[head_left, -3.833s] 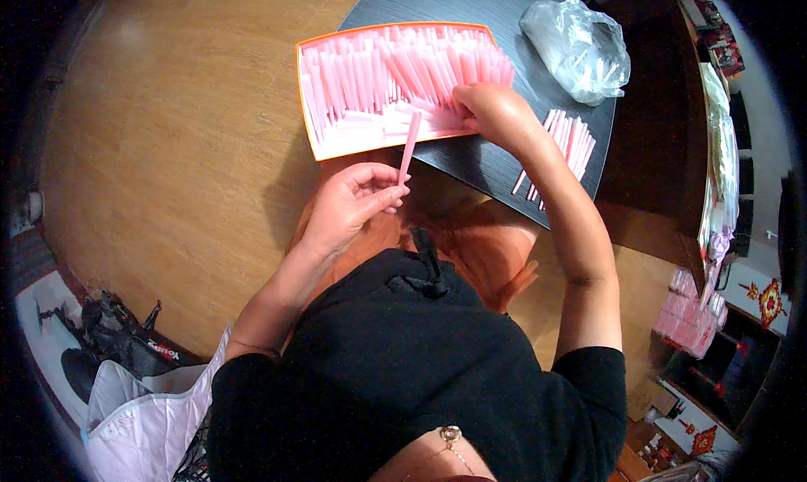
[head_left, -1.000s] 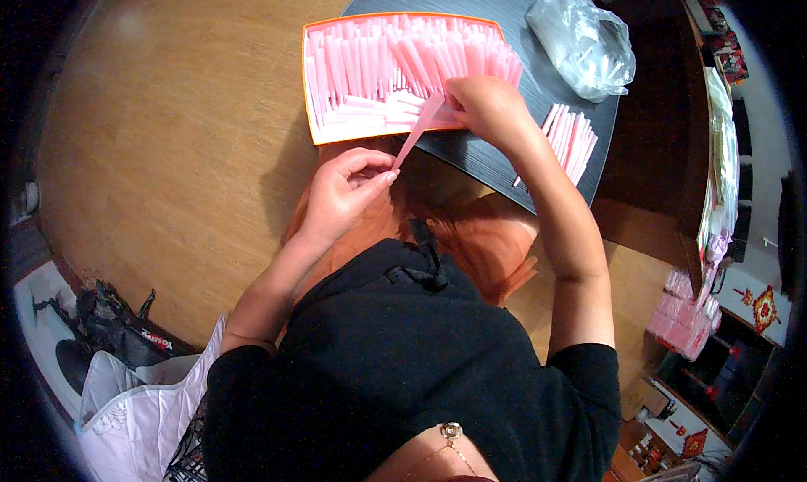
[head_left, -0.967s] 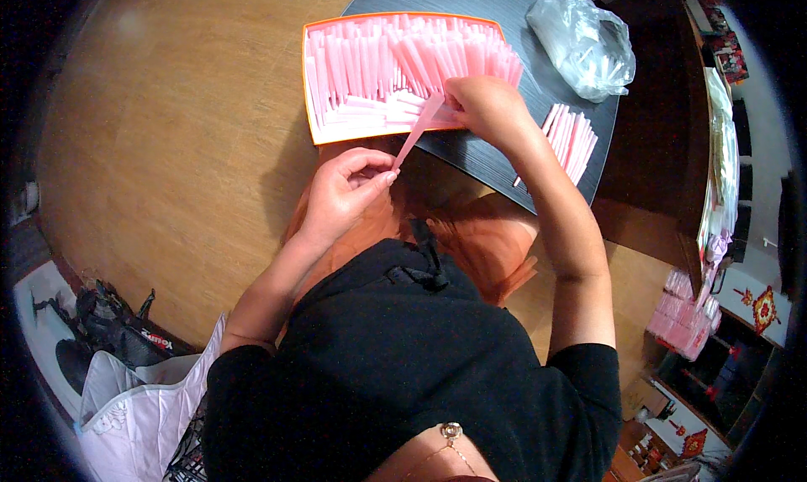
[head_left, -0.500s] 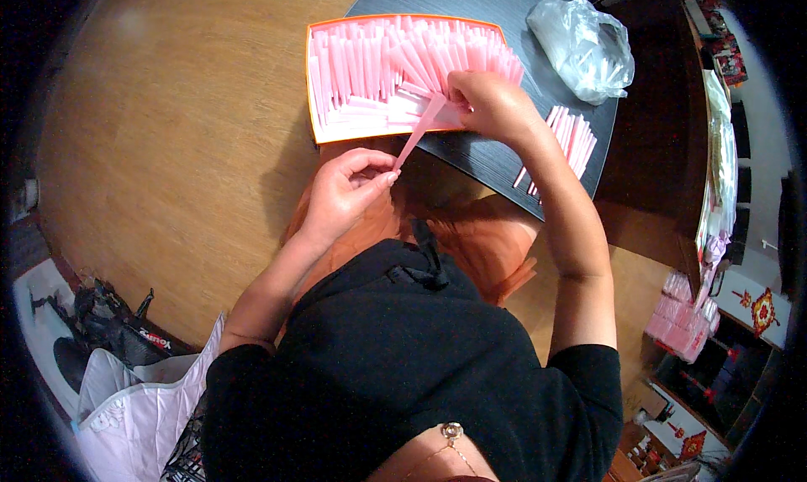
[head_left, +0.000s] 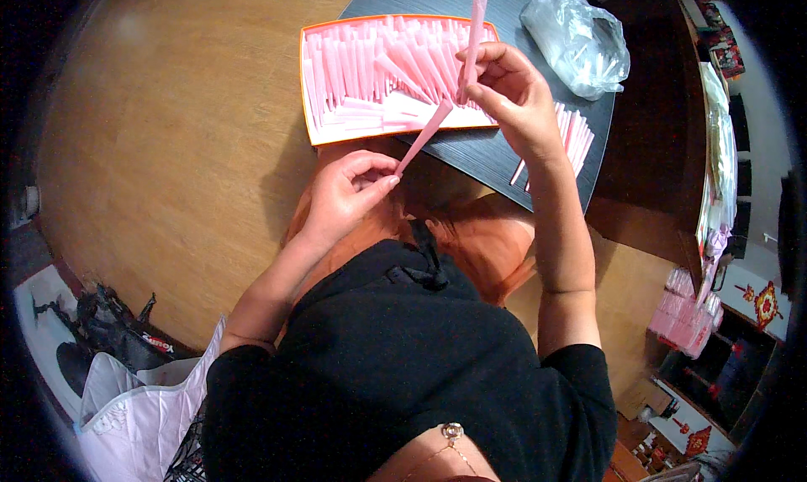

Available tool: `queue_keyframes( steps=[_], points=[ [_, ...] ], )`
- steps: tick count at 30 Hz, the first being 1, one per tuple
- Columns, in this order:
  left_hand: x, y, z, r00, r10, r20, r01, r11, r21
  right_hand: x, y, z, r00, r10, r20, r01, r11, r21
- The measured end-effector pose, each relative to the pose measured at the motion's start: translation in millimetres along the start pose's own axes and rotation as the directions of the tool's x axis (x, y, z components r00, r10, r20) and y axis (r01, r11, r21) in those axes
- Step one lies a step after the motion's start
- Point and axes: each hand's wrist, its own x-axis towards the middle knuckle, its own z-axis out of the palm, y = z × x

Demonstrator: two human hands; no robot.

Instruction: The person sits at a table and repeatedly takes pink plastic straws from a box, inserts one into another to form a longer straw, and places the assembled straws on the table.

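One pink tube slants in the head view, its narrow end pinched by the fingers of the left hand; a second pink tube stands nearly upright, gripped by the fingers of the right hand over the right part of an orange-rimmed box full of similar tubes. Right of it, a clear plastic bag and pale pink sticks lie on the dark counter.

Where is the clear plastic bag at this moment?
In the head view, the bag lies at upper right on the dark table, right of the orange-rimmed box and beyond the loose pink sticks.
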Motion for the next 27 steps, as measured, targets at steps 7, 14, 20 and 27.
queue_keyframes(
  steps=[7,14,20,27],
  points=[
    [-0.6,3.2,2.4,1.0,0.009,0.007,-0.009,1.0,0.006,-7.1,8.7,5.6,0.999,-0.025,-0.023,0.025,1.0,-0.013],
    [-1.0,4.1,2.0,1.0,0.015,0.009,-0.016,0.999,0.04,-13.0,15.1,8.4,0.996,-0.071,-0.044,0.07,0.997,-0.024],
    [-0.6,2.5,2.2,1.0,0.018,0.001,-0.018,0.999,0.029,-19.6,19.6,2.3,0.996,-0.087,0.0,0.086,0.995,-0.058],
    [-1.1,1.3,-1.9,0.998,0.067,-0.021,-0.065,0.994,0.091,-13.4,25.8,-2.4,0.991,-0.11,-0.074,0.087,0.96,-0.266]
  ],
)
